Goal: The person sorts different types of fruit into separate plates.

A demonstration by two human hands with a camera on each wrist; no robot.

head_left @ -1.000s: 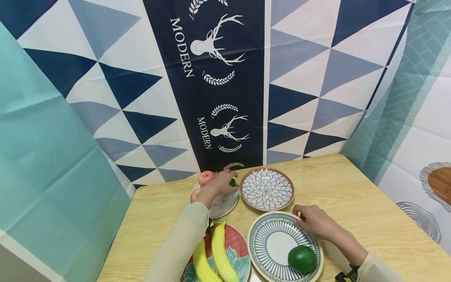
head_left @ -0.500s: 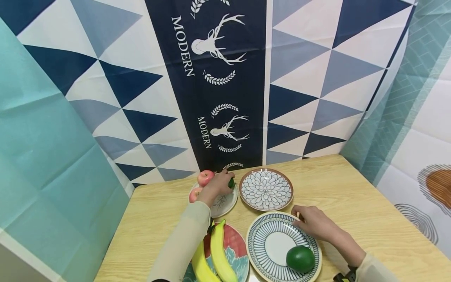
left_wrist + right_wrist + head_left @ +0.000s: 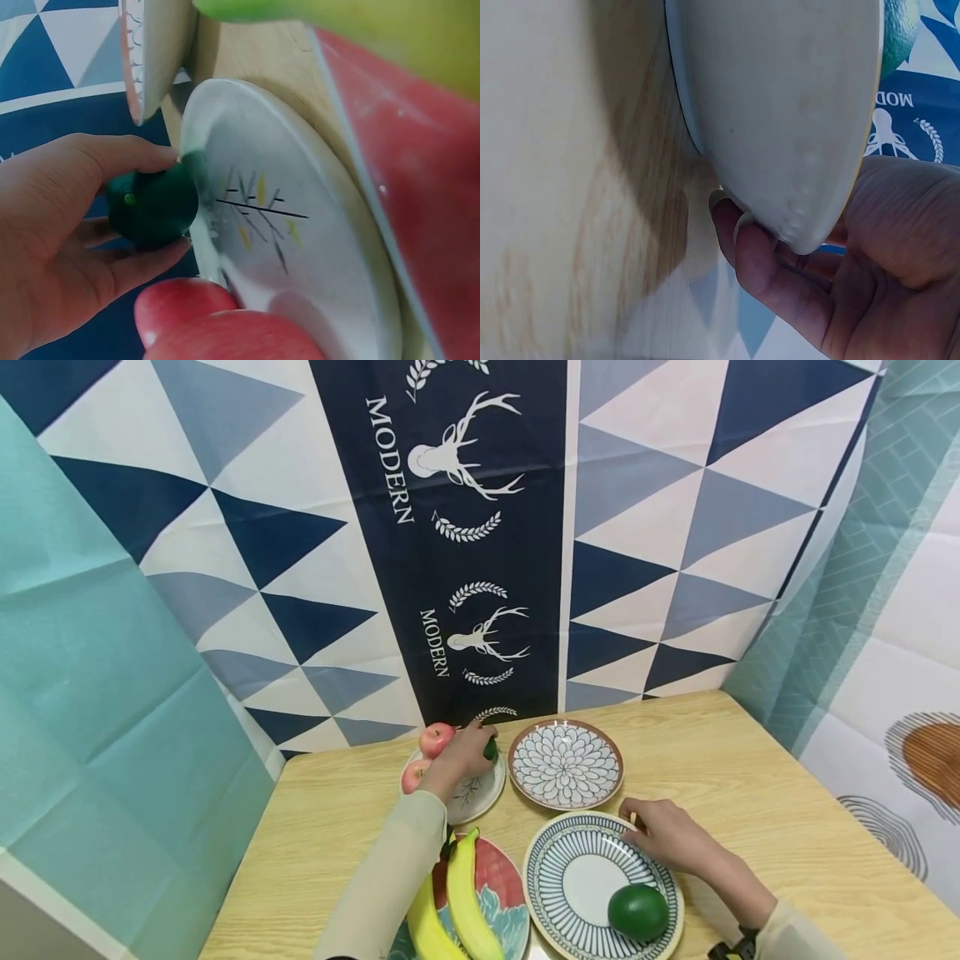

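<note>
At the far rim of the twig plate (image 3: 476, 798), a green fruit (image 3: 154, 211) is gripped by the left hand (image 3: 467, 753) (the nearer); a striped plate (image 3: 553, 877), by the right hand (image 3: 666, 835).

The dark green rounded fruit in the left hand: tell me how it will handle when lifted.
The dark green rounded fruit should lift easily one-handed, as the left hand spans it with thumb and fingers. Its curved sides suggest it may roll if released on the round white twig-patterned plate. Its smooth surface might feel slippery.
</note>
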